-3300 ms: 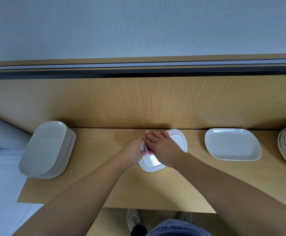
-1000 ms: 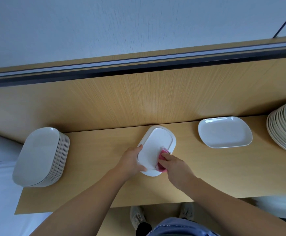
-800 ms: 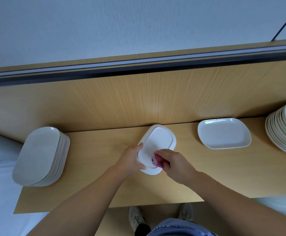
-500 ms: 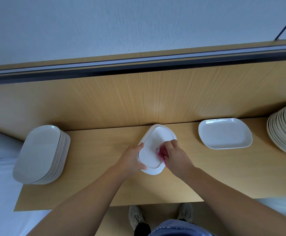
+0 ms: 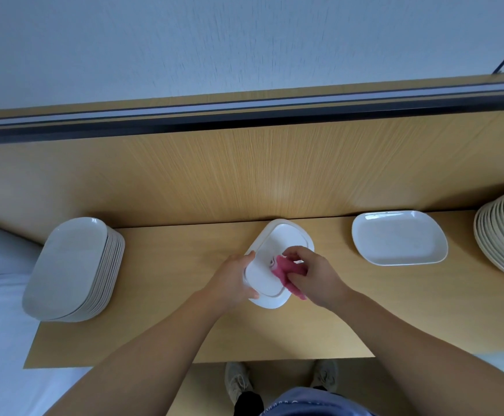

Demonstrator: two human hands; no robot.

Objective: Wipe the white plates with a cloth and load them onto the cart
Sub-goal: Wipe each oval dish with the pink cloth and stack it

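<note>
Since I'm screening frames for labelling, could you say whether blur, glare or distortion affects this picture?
Head view: the wide lens bows the dark rail and fans the wood grain. Head view: faint blur on the wall, but the left hand, right hand, pink cloth and held plate read clearly. Head view: glints on the lone plate, lighting soft.

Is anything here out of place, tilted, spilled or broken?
Nothing is spilled or broken. The left stack of plates sits right at the table corner and seems to overhang its left edge slightly; the wide lens may exaggerate this.
</note>
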